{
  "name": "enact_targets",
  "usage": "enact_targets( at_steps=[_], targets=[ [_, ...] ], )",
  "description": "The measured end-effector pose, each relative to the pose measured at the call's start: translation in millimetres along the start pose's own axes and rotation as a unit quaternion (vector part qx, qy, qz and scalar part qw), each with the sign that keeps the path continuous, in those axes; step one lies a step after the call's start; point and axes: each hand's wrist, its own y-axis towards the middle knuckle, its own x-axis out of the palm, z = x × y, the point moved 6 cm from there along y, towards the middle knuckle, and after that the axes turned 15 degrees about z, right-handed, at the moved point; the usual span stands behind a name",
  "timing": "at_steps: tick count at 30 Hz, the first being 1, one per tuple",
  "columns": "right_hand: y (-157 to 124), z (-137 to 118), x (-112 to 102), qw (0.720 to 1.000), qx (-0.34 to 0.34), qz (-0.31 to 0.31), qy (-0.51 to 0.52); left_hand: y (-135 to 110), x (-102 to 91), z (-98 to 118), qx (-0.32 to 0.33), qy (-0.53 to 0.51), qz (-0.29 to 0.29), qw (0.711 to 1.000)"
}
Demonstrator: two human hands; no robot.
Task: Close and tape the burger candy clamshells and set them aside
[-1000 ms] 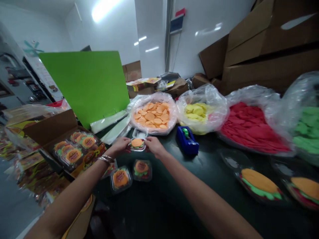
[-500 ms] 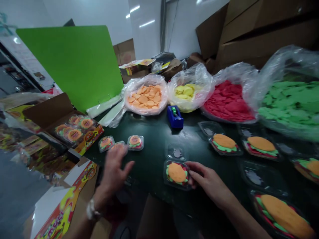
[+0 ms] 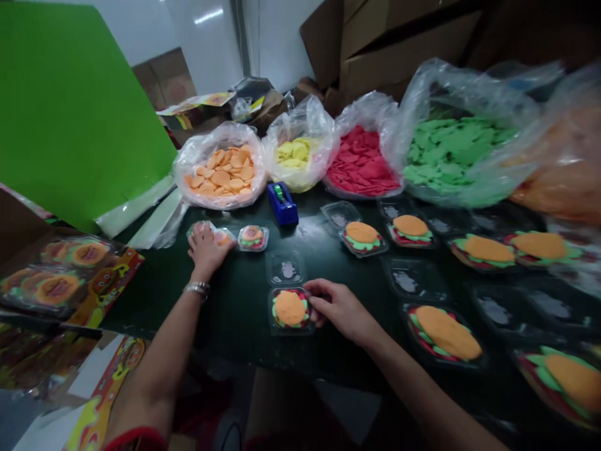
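My right hand [image 3: 340,310] pinches the right edge of an open clear clamshell box [image 3: 271,327]. In its base lies a toy burger [image 3: 290,308] with an orange bun over green and red layers; its clear lid [image 3: 275,268] is folded back behind it. Farther left, my left hand [image 3: 208,249] rests with spread fingers over two small closed burger packs [image 3: 226,237], covering much of them. A third closed burger pack [image 3: 253,237] sits just right of that hand, apart from it.
Several open clamshells with burgers [image 3: 448,332] spread across the right. Behind stand plastic bags of orange discs [image 3: 228,175], yellow, red [image 3: 360,161] and green pieces [image 3: 453,150]. A blue tape dispenser [image 3: 283,207] stands mid-table. A display box of packed burgers [image 3: 101,285] is at left.
My left hand has moved forward from above the table onto the small closed packs. My right hand still holds the open clamshell. The whole view has swung to the right.
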Motion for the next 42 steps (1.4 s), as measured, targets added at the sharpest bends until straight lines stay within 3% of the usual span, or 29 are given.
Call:
enact_targets(
  at_steps=[3,6,8,10,12,16,18,20,25,28,31,34,36,39,42],
  targets=[
    [-2.2,1.3,-2.8,1.0,-0.008,0.002,-0.013,35.4,12.1,12.8,-0.039,-0.009,0.004,0.999],
    [-5.7,3.7,-7.2,1.0,-0.02,0.005,-0.02,35.3,2.8,23.3,-0.024,-0.03,0.054,0.998],
    [-7.5,5.2,-9.3,0.999,-0.026,0.006,-0.021,14.5,-3.4,43.8,0.077,-0.074,0.077,0.991],
    [-8.3,5.9,-10.3,0.999,-0.03,0.01,-0.025,-14.2,2.1,73.5,0.222,-0.126,0.026,0.966],
    [-8.1,5.5,-9.9,0.999,-0.032,0.017,-0.031,-30.9,12.9,95.6,0.286,-0.153,-0.038,0.945],
    [-6.7,3.7,-8.0,0.998,-0.031,0.027,-0.043,-17.1,14.5,108.4,0.243,-0.171,-0.045,0.954],
    [-8.0,3.9,-11.0,0.998,-0.031,0.036,-0.052,-16.7,3.9,102.6,0.216,-0.189,-0.042,0.957],
    [-13.6,3.8,-17.5,0.995,-0.05,0.053,-0.071,-31.6,-6.3,90.3,0.19,-0.213,-0.064,0.956],
    [-47.8,-2.6,-29.9,0.96,-0.209,0.112,-0.148,-83.2,-7.1,68.8,0.113,-0.264,-0.183,0.94],
    [-65.2,-5.0,-21.0,0.919,-0.317,0.096,-0.213,-87.4,-11.2,77.2,0.085,-0.284,-0.185,0.937],
    [-67.3,-2.4,-18.1,0.887,-0.37,0.092,-0.259,-95.5,-35.8,88.6,0.101,-0.303,-0.155,0.935],
    [-60.0,2.8,-26.0,0.888,-0.36,0.097,-0.268,-124.0,-61.1,94.9,0.19,-0.327,-0.171,0.91],
    [-57.2,3.5,-28.7,0.887,-0.363,0.093,-0.268,-133.8,-66.2,91.9,0.215,-0.33,-0.155,0.906],
    [-56.2,0.0,-22.6,0.878,-0.386,0.085,-0.27,-119.0,-44.3,85.9,0.13,-0.324,-0.143,0.926],
    [-52.6,-2.1,-12.0,0.871,-0.386,0.093,-0.29,-98.3,-2.5,95.7,0.054,-0.332,-0.256,0.906]
  ],
)
